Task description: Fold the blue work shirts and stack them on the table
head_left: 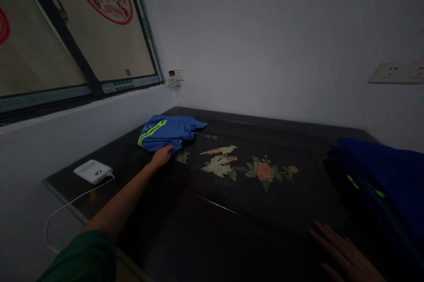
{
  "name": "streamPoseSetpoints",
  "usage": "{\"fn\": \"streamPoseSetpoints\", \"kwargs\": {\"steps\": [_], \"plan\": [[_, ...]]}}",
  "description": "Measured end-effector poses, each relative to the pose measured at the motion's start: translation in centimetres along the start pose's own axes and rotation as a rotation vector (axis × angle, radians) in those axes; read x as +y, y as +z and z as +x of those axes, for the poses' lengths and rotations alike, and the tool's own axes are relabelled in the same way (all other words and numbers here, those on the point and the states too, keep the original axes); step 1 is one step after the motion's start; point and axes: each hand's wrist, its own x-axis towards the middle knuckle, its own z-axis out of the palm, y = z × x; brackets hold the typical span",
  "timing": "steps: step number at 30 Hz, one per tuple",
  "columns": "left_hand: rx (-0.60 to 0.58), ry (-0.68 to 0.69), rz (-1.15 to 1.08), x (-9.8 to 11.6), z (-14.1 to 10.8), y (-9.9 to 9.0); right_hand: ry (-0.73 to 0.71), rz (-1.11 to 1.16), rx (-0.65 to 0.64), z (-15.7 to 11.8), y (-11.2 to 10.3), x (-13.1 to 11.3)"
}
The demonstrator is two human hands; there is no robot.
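A blue garment with yellow-green stripes (165, 131) lies bunched near the far left corner of the dark tabletop. My left hand (162, 156) reaches out to its near edge, the fingers closed on the cloth; the fingertips are partly hidden. Low on the right is my right hand (346, 253), fingers stretched and spread over the dark surface, with nothing in it. To the right of that hand sits a pile of folded dark blue cloth (387, 171) with small yellow-green strips at its side.
The dark tabletop (212, 229) bears an inlaid bird and flowers. At its left edge lies a white device (92, 171) with a white cable (71, 202) hanging over the side. A window (109, 43) is on the left; wall sockets (395, 73) are on the right.
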Motion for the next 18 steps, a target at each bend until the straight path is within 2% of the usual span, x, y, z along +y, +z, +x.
{"fn": "streamPoseSetpoints", "kwargs": {"steps": [5,10,14,18], "plan": [[-0.090,0.115,-0.022,4.2,-2.9,1.9,0.031,0.023,-0.018,0.8,-1.4,-1.4],[-0.205,0.265,-0.106,10.1,-6.9,4.6,0.077,0.076,-0.025,1.4,-1.7,-1.8],[-0.364,0.480,-0.305,15.1,-11.6,6.4,0.144,0.188,-0.092,2.4,-3.4,-2.6],[-0.571,0.738,-0.420,19.0,-17.4,6.7,0.211,0.323,-0.065,4.0,-5.4,-3.6]]}}
